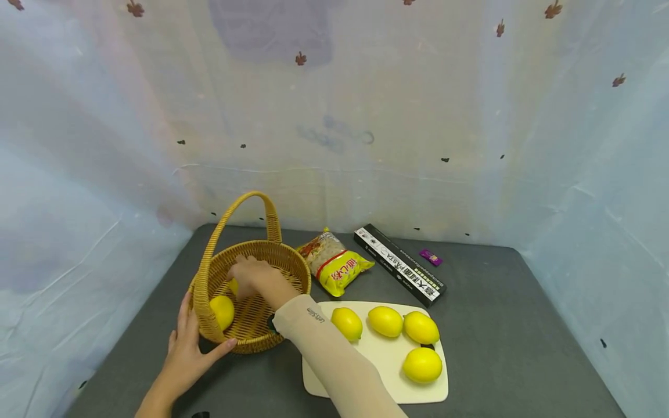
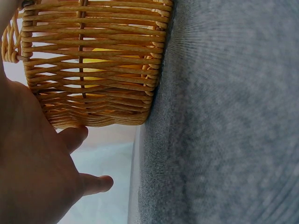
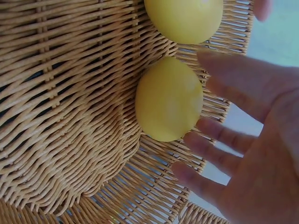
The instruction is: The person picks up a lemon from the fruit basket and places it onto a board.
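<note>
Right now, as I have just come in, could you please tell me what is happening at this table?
A person's right hand is inside a wicker basket, right beside one of two lemons there; no clear grip shows. The left hand rests against the basket's side. Four more lemons lie on a white board. Beyond it lie a yellow bag, a black box and a small purple packet.

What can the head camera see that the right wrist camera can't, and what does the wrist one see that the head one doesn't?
Only the head view: the white board with four lemons, the bag, the long box and the purple packet.
Only the right wrist view: the palm side of the right hand.
Both: the wicker basket, two lemons in it and that hand.
</note>
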The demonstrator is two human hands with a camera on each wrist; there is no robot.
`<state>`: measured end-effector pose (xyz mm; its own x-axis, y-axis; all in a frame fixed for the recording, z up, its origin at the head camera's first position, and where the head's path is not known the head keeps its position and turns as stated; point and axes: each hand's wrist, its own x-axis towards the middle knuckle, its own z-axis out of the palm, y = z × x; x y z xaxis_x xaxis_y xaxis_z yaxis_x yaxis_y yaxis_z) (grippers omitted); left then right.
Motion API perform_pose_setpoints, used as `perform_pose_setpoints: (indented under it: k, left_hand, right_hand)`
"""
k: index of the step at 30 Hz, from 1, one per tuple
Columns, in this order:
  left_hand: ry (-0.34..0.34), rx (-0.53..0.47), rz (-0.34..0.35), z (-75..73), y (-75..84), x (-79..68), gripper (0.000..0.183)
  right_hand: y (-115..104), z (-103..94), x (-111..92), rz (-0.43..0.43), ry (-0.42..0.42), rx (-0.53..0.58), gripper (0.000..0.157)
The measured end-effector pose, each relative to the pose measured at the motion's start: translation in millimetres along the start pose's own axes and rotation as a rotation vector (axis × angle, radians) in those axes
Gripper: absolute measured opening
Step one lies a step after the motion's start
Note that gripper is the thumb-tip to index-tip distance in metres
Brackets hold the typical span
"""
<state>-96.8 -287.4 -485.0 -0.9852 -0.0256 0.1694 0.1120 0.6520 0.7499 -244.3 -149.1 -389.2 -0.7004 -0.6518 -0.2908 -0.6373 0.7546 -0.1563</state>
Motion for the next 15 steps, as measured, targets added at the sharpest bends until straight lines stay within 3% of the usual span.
perform_pose_setpoints:
  k: [5, 9, 15]
  left_hand:
    - [-0.001, 0.005, -0.003, -0.9, 0.3, 0.4, 0.111]
    - [-0.002, 0.005, -0.009, -1.4, -0.4, 0.0, 0.111]
    - [0.002, -0.001, -0.005, -0.7, -2.0, -0.8, 0.11]
  right_hand:
    - [3, -0.1, -1, 0.036, -0.014, -0.053, 0.034]
    - [7, 2.4, 0, 0.05, -0.061, -0.005, 0.029]
    - [10, 6.5, 3, 0.006, -0.134, 0.153, 0.049]
